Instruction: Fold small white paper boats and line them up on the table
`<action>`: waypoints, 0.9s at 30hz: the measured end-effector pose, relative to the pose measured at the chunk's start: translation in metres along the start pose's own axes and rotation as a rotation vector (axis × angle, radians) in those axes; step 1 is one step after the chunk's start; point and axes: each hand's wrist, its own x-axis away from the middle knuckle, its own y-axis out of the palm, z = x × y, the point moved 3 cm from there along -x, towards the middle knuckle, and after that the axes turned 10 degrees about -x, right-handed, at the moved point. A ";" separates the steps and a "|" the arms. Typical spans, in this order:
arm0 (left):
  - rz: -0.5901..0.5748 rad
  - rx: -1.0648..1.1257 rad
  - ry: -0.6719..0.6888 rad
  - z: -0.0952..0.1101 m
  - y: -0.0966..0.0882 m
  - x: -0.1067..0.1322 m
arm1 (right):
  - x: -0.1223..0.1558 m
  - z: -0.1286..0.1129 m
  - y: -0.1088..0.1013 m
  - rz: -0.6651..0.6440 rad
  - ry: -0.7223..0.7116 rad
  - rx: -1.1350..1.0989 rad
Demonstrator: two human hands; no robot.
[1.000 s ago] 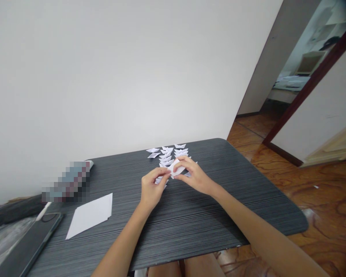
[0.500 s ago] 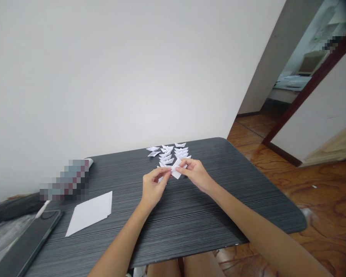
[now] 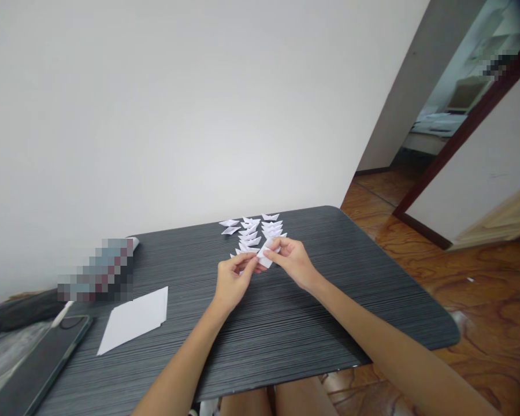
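Note:
Between my two hands, above the dark table, is a small piece of folded white paper (image 3: 266, 261). My left hand (image 3: 235, 277) pinches its left corner between thumb and fingers. On the other side, my right hand (image 3: 292, 261) grips the upper right part, thumb on the near face. Just beyond the hands, several white folded paper boats (image 3: 249, 236) stand in rows on the table; the nearest ones are partly hidden by my fingers. One paper boat (image 3: 271, 217) sits at the back of the right-hand row.
The dark striped table (image 3: 351, 289) has rounded corners and meets a white wall (image 3: 199, 115). A stack of white paper sheets (image 3: 134, 319) lies at the left. Farther left are a dark phone-like slab (image 3: 47, 364) and a blurred-out object (image 3: 99, 268).
My left fingers have shifted slightly right and reach farther under the folded paper, which has turned a little. The right hand stays almost where it was.

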 end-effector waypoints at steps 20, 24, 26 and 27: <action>-0.093 0.026 -0.137 -0.004 0.004 0.001 | -0.003 -0.002 -0.002 -0.196 0.137 -0.014; -0.117 0.089 -0.189 -0.003 0.004 -0.001 | -0.003 -0.007 -0.004 -0.259 0.150 0.016; -0.122 0.112 -0.210 -0.002 0.003 -0.002 | -0.003 -0.010 -0.003 -0.292 0.146 0.009; -0.125 0.116 -0.215 -0.002 0.003 -0.002 | -0.002 -0.011 -0.002 -0.308 0.143 0.011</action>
